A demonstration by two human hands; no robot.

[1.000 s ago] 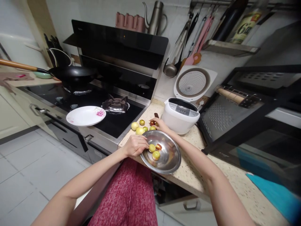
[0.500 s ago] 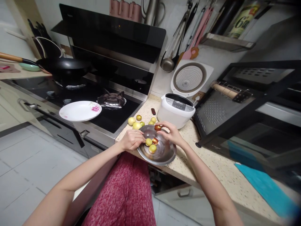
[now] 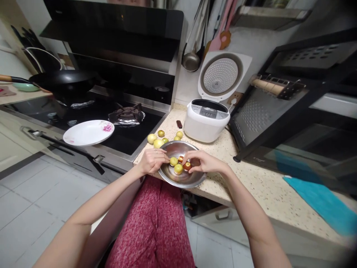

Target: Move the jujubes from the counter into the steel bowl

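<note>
The red-brown fruit [image 3: 187,166] is inside the steel bowl [image 3: 192,180], pinched between thumb and finger of the right hand [image 3: 205,162]. Two yellow-green fruits [image 3: 178,169] and another red-brown piece [image 3: 180,159] lie beside it. The left hand [image 3: 154,160] has its fingers gathered at the bowl's left edge; whether they grip it, I cannot tell. Behind the bowl, more fruits [image 3: 158,143] rest on the counter [image 3: 220,150], near the white rice cooker [image 3: 206,126].

Bare left arm [image 3: 104,203] and right arm [image 3: 247,208] come in from the lower corners, elbows bent, forearms converging. Left hand [image 3: 154,161] back up, fingers curled close together, fingertips pointing at the other hand. Right hand [image 3: 205,162] turned inward at the wrist, fingers arched, thumb opposed below in a pinch, hands near but apart.
</note>
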